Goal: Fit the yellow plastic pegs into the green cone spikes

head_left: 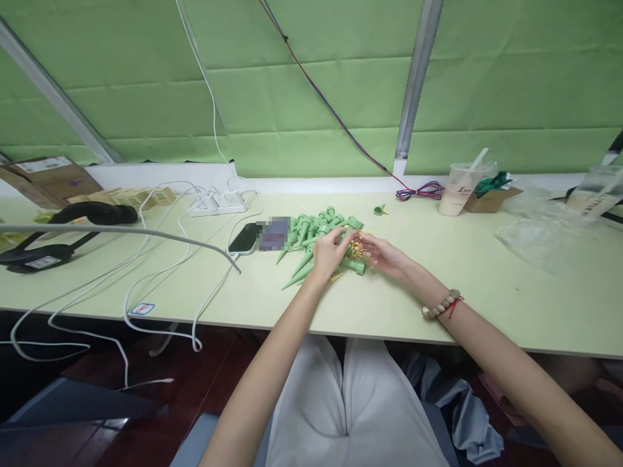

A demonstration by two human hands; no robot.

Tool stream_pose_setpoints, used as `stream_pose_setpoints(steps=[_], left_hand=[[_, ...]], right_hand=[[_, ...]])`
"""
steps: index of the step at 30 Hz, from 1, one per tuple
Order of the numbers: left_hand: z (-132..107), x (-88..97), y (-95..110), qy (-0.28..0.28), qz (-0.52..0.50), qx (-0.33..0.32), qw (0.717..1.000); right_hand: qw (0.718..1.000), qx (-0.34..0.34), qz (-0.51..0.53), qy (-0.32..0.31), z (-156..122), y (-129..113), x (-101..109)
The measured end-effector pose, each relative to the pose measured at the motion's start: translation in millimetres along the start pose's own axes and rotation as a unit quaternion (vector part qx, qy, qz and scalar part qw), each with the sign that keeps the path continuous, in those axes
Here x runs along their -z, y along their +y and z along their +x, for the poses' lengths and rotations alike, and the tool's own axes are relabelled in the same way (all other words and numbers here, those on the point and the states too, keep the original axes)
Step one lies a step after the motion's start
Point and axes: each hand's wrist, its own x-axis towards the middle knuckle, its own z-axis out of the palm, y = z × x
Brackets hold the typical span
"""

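Note:
My left hand (329, 253) is closed around a green plastic spike (354, 222), its wide end turned toward my other hand. My right hand (387, 255) has its fingertips pinched by that end, on what looks like a small yellow piece (361, 233). Under and between the hands lies a little heap of yellow pieces (357, 250), partly hidden by my fingers. A pile of similar green spikes (304, 228) spreads behind and left of my left hand, some with long pointed tips toward me. One short green part (379, 209) with a yellow bit lies apart, farther back.
Left of the pile are a phone (245, 239) on a cable and a blurred-out flat item (275, 234). White cables (141, 259), a power strip (219, 202) and black headphones (73, 227) occupy the left. A drink cup (456, 191), small carton (491, 200) and plastic bag (530, 237) stand right.

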Motion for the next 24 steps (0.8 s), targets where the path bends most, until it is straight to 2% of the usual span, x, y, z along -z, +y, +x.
stream_pose_setpoints(steps=[4,8,11,14,16,18,21,24], left_hand=[[-1.4,-0.7,2.0,-0.007,0.005,-0.005,1.000],[-2.7,-1.5,4.2,-0.028,0.026,-0.010,0.999],[-3.6,-2.3,4.6,-0.046,0.040,-0.016,0.998],[-3.3,-2.8,4.6,-0.053,0.049,-0.012,0.997],[-2.6,-2.5,4.4,-0.048,0.051,-0.005,0.997],[-1.7,-1.7,4.2,-0.042,0.049,0.001,0.998],[-1.3,0.3,3.7,-0.037,0.038,0.004,0.999],[-1.9,1.9,3.2,-0.028,0.044,0.002,0.999]], right_hand=[[0.996,0.048,-0.057,0.050,1.2,0.5,-0.8],[0.969,0.133,-0.175,0.109,2.5,1.6,-0.8],[0.934,0.218,-0.248,0.137,2.2,4.1,-0.7],[0.876,0.312,-0.326,0.169,1.4,6.5,-0.6],[0.862,0.327,-0.343,0.180,0.7,7.1,-1.2],[0.887,0.291,-0.312,0.178,0.2,6.6,-2.5],[0.945,0.181,-0.225,0.151,-0.1,4.1,-4.1],[0.981,0.090,-0.133,0.108,0.9,1.8,-2.2]])
